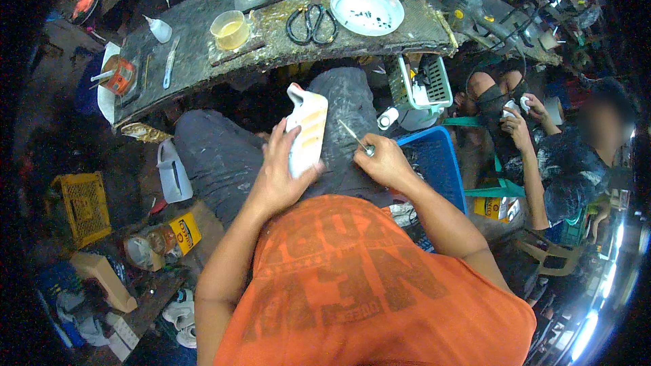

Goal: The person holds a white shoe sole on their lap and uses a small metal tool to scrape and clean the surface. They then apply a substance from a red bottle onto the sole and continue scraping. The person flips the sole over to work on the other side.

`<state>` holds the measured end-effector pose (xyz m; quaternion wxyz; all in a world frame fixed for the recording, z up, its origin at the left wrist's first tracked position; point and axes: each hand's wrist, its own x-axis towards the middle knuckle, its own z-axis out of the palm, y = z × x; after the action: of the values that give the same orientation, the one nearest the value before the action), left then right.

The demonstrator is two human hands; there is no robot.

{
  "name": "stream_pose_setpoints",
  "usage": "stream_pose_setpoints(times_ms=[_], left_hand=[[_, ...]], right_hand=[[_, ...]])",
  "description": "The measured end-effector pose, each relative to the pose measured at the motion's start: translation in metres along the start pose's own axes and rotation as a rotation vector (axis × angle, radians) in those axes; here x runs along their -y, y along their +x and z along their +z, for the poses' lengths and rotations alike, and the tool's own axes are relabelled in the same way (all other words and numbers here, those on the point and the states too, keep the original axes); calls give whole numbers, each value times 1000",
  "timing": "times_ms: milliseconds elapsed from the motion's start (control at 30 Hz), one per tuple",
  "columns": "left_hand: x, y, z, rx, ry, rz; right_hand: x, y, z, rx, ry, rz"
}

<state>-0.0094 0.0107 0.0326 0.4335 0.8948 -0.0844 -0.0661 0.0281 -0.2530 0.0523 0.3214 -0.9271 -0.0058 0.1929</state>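
Note:
My left hand (277, 169) is wrapped round a white, sole-shaped piece (313, 122) with a row of tan oblong patches, held upright over my lap. Its kind is not certain from here. In a closed grip, my right hand (388, 163) holds a slim pointed metal tool (350, 132), its tip aimed up and left toward the white piece but apart from it. The tool's handle is mostly hidden in my fingers. Both hands are above my dark, stained trousers (346, 102).
Across the front runs a worn workbench (193, 47) bearing scissors (312, 25), a white bowl (367, 8) with dark bits, a cup of yellowish liquid (230, 30) and a blue-handled knife (169, 64). A blue crate (444, 163) stands at my right, near a seated person (569, 169).

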Motion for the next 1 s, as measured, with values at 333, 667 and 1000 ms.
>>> stream_pose_setpoints(times_ms=[333, 667, 1000], left_hand=[[13, -28, 18, -145, -65, -2], [9, -23, 17, -144, -190, -88], [5, -22, 17, -124, -197, -110]], right_hand=[[30, -8, 4, 120, -157, -164], [39, 0, 15, 186, -219, -216], [37, 2, 16, 168, -199, -216]])
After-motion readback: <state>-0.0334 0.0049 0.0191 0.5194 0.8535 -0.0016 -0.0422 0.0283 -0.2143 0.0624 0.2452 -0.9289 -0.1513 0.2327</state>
